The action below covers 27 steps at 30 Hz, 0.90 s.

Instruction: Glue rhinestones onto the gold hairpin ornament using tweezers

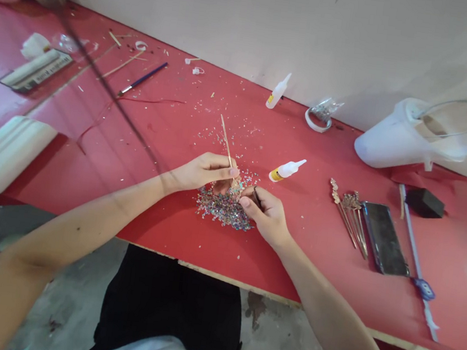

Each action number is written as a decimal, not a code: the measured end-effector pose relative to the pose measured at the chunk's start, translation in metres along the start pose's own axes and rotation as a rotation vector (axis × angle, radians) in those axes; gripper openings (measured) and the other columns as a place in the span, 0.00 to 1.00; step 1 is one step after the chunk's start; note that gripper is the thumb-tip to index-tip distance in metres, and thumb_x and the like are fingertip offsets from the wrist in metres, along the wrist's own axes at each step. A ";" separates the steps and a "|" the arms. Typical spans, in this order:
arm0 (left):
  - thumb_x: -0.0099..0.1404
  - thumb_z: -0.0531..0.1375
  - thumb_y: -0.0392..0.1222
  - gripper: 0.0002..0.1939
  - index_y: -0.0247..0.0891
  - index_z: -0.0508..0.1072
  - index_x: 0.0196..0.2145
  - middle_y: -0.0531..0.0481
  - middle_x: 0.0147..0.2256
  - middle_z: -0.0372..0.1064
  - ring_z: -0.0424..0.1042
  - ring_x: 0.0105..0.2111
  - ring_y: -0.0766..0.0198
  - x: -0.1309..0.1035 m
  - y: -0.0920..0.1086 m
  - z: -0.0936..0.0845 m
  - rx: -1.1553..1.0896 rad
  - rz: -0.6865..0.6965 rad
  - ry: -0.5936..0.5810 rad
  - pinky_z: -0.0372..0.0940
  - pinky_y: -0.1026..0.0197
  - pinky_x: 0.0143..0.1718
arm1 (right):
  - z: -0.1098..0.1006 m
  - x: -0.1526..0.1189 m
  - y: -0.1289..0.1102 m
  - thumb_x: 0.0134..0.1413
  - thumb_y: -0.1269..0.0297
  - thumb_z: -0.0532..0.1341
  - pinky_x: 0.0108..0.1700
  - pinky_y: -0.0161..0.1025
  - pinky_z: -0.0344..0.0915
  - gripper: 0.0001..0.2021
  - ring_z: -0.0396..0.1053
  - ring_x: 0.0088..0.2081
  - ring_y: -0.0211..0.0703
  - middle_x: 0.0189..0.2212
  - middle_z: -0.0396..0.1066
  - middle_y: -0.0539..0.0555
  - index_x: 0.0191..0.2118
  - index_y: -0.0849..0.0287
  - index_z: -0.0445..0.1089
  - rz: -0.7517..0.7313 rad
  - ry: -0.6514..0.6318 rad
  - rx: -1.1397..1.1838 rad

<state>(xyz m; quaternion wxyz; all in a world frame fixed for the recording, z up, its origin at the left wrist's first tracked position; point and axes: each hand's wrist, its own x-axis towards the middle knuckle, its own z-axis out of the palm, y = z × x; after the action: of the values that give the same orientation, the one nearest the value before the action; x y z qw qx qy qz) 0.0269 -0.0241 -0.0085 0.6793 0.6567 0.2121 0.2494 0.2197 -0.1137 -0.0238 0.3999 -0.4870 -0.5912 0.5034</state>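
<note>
My left hand (212, 172) is closed on a thin gold hair stick (226, 140), which points up and slightly left. Close to its right, my right hand (263, 211) pinches a slim dark tool (257, 197), its tip hidden near the lower end of the stick. Beneath both hands lies a heap of small shiny multicoloured chips (227, 211) on the red table (168, 218). A glue bottle (287, 171) with a yellow label lies just beyond my right hand.
Farther back are a second glue bottle (278, 91) and a tape ring (318, 119). To the right lie decorated gold sticks (353, 221), a phone (385, 239), a black block (425, 202) and a white pitcher (395, 135). A brush (143, 79) lies left.
</note>
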 end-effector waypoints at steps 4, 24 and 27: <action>0.67 0.57 0.51 0.18 0.34 0.69 0.29 0.53 0.21 0.68 0.69 0.21 0.73 0.001 -0.002 0.001 0.026 0.008 0.009 0.65 0.71 0.23 | 0.000 0.001 -0.003 0.57 0.51 0.61 0.22 0.33 0.46 0.15 0.47 0.20 0.30 0.18 0.52 0.43 0.29 0.59 0.66 0.002 0.026 -0.003; 0.68 0.58 0.48 0.17 0.35 0.66 0.25 0.55 0.18 0.65 0.64 0.18 0.74 0.003 -0.001 -0.004 0.047 0.200 0.184 0.61 0.69 0.21 | -0.001 0.001 0.006 0.61 0.47 0.54 0.18 0.32 0.44 0.20 0.42 0.17 0.30 0.18 0.46 0.43 0.34 0.59 0.71 -0.028 -0.002 0.273; 0.69 0.57 0.48 0.19 0.36 0.65 0.23 0.55 0.17 0.63 0.62 0.16 0.75 0.005 -0.003 -0.009 0.076 0.286 0.326 0.58 0.68 0.21 | -0.004 0.005 0.010 0.63 0.45 0.50 0.16 0.31 0.44 0.22 0.41 0.18 0.30 0.21 0.44 0.44 0.35 0.57 0.71 -0.002 0.026 0.455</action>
<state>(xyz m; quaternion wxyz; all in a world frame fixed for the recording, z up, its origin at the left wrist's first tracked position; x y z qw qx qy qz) 0.0258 -0.0138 -0.0113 0.5686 0.6562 0.2332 0.4379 0.2242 -0.1075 -0.0330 0.5074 -0.3902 -0.4577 0.6171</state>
